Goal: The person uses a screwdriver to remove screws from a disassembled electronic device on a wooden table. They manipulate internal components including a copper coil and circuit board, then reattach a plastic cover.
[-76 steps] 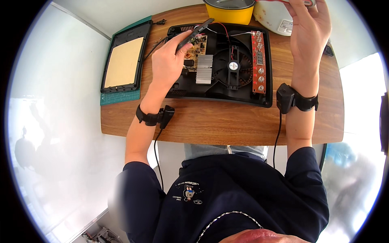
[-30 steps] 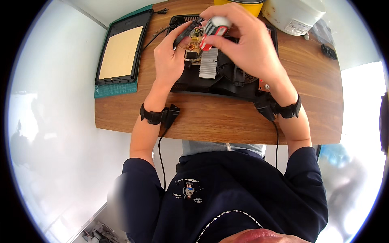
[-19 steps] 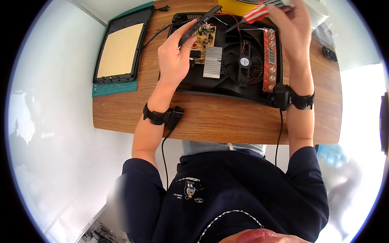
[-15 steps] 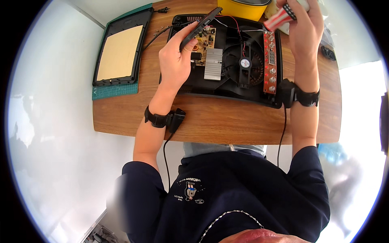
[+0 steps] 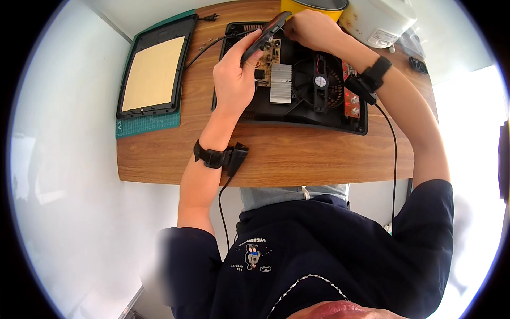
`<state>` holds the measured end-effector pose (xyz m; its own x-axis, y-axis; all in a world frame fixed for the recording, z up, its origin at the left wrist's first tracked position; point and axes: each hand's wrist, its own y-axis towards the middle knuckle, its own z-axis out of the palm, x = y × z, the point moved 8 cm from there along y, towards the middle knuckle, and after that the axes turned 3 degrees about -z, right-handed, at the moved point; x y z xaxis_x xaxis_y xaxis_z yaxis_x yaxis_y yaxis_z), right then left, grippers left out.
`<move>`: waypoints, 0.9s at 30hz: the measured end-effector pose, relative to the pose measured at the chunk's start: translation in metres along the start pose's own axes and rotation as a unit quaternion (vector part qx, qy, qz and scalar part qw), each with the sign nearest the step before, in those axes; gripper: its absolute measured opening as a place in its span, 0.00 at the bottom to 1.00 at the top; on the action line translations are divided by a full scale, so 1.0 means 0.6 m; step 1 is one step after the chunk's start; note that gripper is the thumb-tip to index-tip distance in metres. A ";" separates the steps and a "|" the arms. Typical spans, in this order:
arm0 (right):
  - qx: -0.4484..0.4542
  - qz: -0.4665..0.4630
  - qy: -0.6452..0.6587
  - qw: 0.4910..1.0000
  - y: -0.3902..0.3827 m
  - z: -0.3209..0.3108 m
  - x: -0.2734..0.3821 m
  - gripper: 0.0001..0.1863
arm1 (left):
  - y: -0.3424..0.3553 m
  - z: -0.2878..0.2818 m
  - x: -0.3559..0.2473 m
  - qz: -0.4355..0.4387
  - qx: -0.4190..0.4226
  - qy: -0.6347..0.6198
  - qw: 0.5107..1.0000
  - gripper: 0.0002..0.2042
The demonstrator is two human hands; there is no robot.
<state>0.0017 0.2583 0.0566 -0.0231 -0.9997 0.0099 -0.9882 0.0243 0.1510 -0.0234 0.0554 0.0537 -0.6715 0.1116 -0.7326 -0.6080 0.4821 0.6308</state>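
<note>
My left hand [image 5: 235, 80] grips a slim black smartphone [image 5: 265, 38] by its edges, tilted above an opened induction cooker base. My right hand [image 5: 313, 31] is curled at the phone's far end, over the back of the base; its fingertips are mostly hidden, and I cannot tell if it holds anything. Inside the black base [image 5: 319, 123] are a tan circuit board [image 5: 276, 50], a silver finned heat sink [image 5: 281, 84] and a black cooling fan [image 5: 320, 81]. A red control board [image 5: 352, 103] runs along its right side, partly behind my right wrist.
At the left, a black frame [image 5: 180, 58] with a cream panel [image 5: 154, 74] lies on a green cutting mat [image 5: 149, 125]. A power plug [image 5: 210, 17] lies near it. Behind stand a yellow container [image 5: 337, 11] and a white appliance [image 5: 380, 18]. A black item [image 5: 418, 65] lies right.
My right hand has swung left from the back right corner to the phone's far end. The red-and-white striped thing it held is out of sight. My left hand still holds the phone.
</note>
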 end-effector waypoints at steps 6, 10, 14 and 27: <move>0.017 0.047 0.005 0.999 0.030 0.032 0.014 0.10 | -0.001 -0.004 0.005 -0.020 -0.004 -0.015 1.000 0.16; 0.007 0.007 -0.011 1.000 0.035 0.039 0.029 0.10 | -0.001 -0.009 0.003 -0.032 -0.010 -0.021 0.999 0.15; 0.004 -0.009 -0.031 0.999 0.037 0.039 0.030 0.10 | 0.000 -0.009 0.006 -0.037 -0.013 -0.028 0.999 0.15; -0.034 -0.107 -0.100 0.989 0.033 0.053 0.040 0.19 | 0.000 -0.015 0.004 -0.032 -0.018 -0.030 0.999 0.15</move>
<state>-0.0234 0.2347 0.0285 0.1500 -0.9631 -0.2234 -0.9614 -0.1949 0.1945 -0.0289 0.0481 0.0541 -0.6051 0.1334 -0.7849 -0.6645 0.4584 0.5902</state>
